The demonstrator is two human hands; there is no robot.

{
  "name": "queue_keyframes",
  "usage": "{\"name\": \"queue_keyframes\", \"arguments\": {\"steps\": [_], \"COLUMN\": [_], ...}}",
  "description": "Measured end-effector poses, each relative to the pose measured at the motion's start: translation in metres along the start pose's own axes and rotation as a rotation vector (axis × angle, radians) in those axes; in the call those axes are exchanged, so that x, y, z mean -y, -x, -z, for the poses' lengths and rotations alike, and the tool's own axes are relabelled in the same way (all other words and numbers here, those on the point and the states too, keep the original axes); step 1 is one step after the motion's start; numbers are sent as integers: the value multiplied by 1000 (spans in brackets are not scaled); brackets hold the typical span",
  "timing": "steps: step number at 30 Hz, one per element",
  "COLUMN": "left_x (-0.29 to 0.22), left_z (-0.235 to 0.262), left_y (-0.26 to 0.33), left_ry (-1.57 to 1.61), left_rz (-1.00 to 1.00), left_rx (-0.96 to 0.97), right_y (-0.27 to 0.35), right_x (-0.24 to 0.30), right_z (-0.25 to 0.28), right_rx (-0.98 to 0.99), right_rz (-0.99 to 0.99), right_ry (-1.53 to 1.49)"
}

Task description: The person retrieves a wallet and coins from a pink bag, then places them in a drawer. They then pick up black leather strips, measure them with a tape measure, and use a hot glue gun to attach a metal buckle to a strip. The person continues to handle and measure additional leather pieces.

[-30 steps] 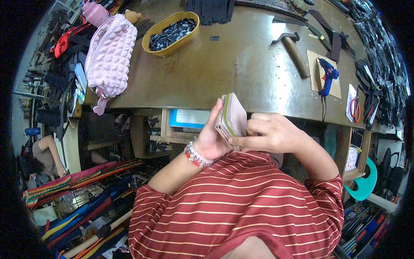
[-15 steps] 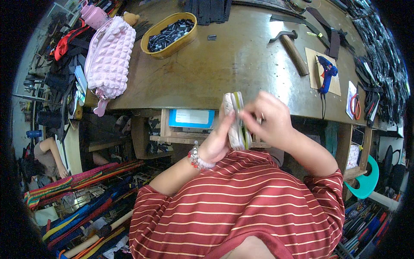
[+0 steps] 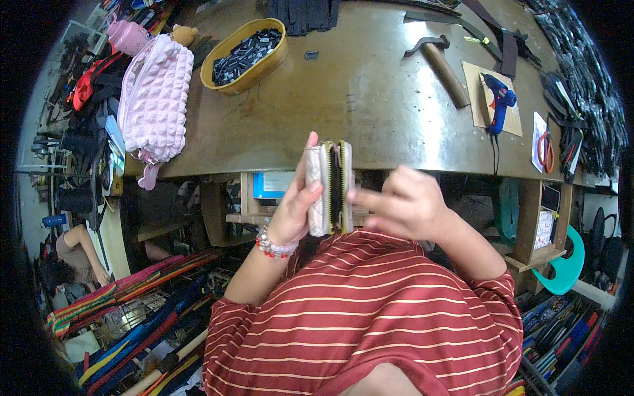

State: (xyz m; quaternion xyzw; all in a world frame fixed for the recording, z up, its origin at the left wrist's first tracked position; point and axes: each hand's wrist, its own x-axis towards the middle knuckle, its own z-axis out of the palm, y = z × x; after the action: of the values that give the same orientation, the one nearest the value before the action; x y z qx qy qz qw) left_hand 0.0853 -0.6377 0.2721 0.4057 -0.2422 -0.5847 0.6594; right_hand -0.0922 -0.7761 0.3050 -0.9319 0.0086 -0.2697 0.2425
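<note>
Upright in my left hand is a small cream quilted zip wallet, gripped with the thumb on its front face and the fingers behind. Its zipper is undone, and the yellow-green teeth stand apart around a dark inside. My right hand is just right of the wallet, the index finger stretched out with its tip at the wallet's right edge. The other right fingers are partly curled, and no object shows in that hand. Whether the fingertip presses on the edge cannot be made out.
Beyond my hands lies a brown worktable. On it are a pink puffy pouch, a yellow tub of small black pieces, a hammer, a blue glue gun and red-handled scissors. A drawer holding a blue-and-white packet stands open below.
The wallet's zipper has come open, and its two sides now stand apart. My left hand and the wallet have shifted left, while my right hand has dropped lower.
</note>
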Motion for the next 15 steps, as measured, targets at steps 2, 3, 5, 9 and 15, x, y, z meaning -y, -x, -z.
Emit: {"name": "queue_keyframes", "arguments": {"steps": [2,3,5,9,15], "left_x": [-6,-8,-11,-13,-15], "left_z": [4,5,8,8,6], "left_y": [-1,-1,1,6,10], "left_ry": [72,116,202,89,127], "left_rz": [3,-21,-9,-15,-84], "left_rx": [32,-18,75,22,-7], "right_y": [4,6,5,-3,-10], "right_x": [3,2,1,10,15], "right_z": [8,12,15,11,1], "right_rx": [163,73,5,-68,174], "right_rz": [78,49,-21,61,-13], "right_ry": [28,22,32,80,132]}}
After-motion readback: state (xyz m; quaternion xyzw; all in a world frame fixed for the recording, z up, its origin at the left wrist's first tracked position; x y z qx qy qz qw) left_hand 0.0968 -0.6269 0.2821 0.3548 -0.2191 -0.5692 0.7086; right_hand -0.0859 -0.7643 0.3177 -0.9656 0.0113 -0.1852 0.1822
